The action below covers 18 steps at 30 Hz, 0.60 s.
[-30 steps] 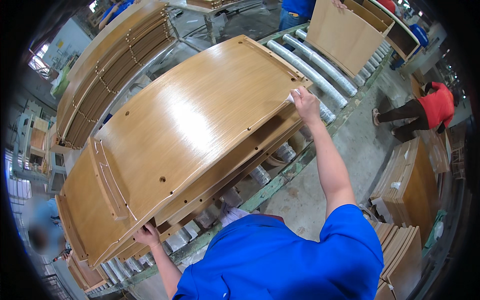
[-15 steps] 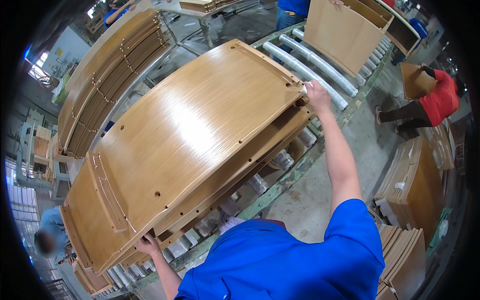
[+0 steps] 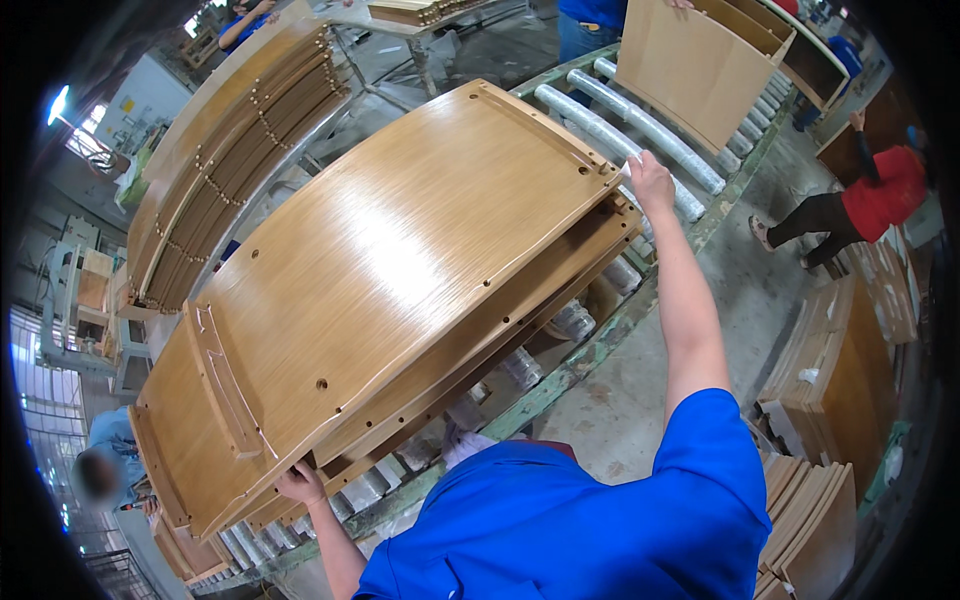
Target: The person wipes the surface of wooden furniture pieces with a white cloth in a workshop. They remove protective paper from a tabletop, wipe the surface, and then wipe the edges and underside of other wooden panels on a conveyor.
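A large, glossy, curved wooden panel [image 3: 400, 230] lies tilted in front of me, with small holes along its edges and wooden strips across both ends. Under it is another wooden panel [image 3: 520, 310], with a dark gap between them. My left hand [image 3: 302, 484] is closed on the near edge of the upper panel, its fingertips hidden beneath. At the far right corner, my right hand [image 3: 652, 185] is closed around a small white wad [image 3: 627, 169], possibly cloth or paper. A wavy pale line runs beside the left strip [image 3: 222, 385].
Beneath the panels runs a roller conveyor [image 3: 575, 365] with a green frame. Curved panels [image 3: 240, 165] are stacked at the back left. A wooden cabinet [image 3: 695, 75] stands farther along the rollers. Panel stacks [image 3: 830, 370] and a person in red [image 3: 885, 195] are at the right.
My right hand has shifted slightly up and outward at the corner, and my left keeps its hold. The person in red has moved, with one arm raised at a brown panel.
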Each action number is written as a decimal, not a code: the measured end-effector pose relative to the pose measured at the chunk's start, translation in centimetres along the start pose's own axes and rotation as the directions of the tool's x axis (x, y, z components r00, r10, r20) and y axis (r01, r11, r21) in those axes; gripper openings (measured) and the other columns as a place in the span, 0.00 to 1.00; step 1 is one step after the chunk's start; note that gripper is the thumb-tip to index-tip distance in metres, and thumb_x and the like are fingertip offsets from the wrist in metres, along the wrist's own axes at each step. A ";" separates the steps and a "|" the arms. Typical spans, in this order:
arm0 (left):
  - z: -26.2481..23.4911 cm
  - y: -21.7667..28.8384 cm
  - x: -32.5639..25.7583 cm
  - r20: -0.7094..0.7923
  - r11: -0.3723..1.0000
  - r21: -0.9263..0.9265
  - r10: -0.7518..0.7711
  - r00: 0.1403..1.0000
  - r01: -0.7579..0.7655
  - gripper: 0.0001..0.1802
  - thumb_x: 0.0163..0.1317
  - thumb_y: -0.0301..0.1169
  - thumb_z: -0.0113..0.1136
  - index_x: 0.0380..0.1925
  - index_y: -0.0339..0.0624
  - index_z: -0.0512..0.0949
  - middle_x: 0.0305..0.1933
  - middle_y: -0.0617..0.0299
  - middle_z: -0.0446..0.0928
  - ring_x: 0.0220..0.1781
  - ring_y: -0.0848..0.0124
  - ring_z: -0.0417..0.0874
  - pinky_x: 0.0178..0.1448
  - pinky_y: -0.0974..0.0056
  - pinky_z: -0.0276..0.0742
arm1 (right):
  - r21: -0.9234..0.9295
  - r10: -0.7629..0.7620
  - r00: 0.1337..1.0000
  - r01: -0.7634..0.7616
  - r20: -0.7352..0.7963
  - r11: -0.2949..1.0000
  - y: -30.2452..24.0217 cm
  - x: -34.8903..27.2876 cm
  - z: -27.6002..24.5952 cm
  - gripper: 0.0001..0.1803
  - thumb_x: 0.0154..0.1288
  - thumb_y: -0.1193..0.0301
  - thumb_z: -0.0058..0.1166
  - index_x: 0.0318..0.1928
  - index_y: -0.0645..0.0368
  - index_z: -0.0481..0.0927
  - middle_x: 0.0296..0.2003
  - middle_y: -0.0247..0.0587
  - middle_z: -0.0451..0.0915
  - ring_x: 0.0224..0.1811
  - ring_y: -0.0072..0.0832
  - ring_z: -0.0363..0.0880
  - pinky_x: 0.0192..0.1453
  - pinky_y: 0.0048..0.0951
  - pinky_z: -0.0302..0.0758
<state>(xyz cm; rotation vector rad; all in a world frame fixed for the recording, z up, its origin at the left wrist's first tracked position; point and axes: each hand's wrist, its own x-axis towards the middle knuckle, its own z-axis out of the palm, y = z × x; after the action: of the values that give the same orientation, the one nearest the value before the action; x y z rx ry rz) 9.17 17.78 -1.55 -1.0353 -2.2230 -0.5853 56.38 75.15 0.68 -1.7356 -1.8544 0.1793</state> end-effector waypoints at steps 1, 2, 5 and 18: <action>0.1 0.1 0.0 -0.003 1.000 -0.015 0.008 1.000 -0.008 0.17 0.61 0.40 0.53 0.35 0.36 0.79 0.34 0.47 0.78 0.35 0.50 0.76 0.40 0.53 0.70 | -0.023 0.024 1.000 -0.023 0.013 0.999 0.0 0.1 0.0 0.19 0.65 0.52 0.41 0.39 0.54 0.75 0.32 0.57 0.80 0.40 0.53 0.78 0.42 0.49 0.73; -0.1 0.1 0.0 -0.006 0.999 -0.031 0.016 1.000 -0.016 0.17 0.61 0.40 0.53 0.35 0.36 0.79 0.34 0.47 0.77 0.35 0.50 0.76 0.40 0.53 0.70 | -0.046 0.047 0.999 -0.046 0.024 0.998 -0.1 0.1 0.1 0.19 0.66 0.52 0.40 0.39 0.54 0.75 0.34 0.57 0.80 0.41 0.53 0.78 0.42 0.49 0.73; 1.1 0.1 -0.2 -0.016 0.997 -0.077 -0.018 1.000 0.017 0.16 0.61 0.39 0.53 0.35 0.35 0.78 0.33 0.46 0.77 0.35 0.50 0.76 0.40 0.54 0.70 | 0.217 0.042 0.979 0.002 -0.197 0.976 0.6 0.8 -2.7 0.18 0.65 0.55 0.44 0.39 0.57 0.74 0.30 0.53 0.79 0.33 0.48 0.78 0.37 0.42 0.73; -1.0 12.9 -10.5 0.736 0.815 -0.564 0.425 0.527 0.132 0.09 0.56 0.36 0.56 0.29 0.43 0.79 0.32 0.54 0.78 0.37 0.55 0.79 0.39 0.56 0.75 | 0.285 -0.342 0.571 -0.739 0.746 -0.611 -6.9 -28.9 -1.1 0.19 0.71 0.57 0.40 0.25 0.53 0.65 0.13 0.24 0.56 0.12 0.16 0.52 0.16 0.19 0.51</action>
<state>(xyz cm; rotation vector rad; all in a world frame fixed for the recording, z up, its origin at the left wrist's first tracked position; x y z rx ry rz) 25.04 19.39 -6.28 -2.2167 -2.7690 -0.7947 50.29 46.49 -4.41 -0.4057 -0.0809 2.3175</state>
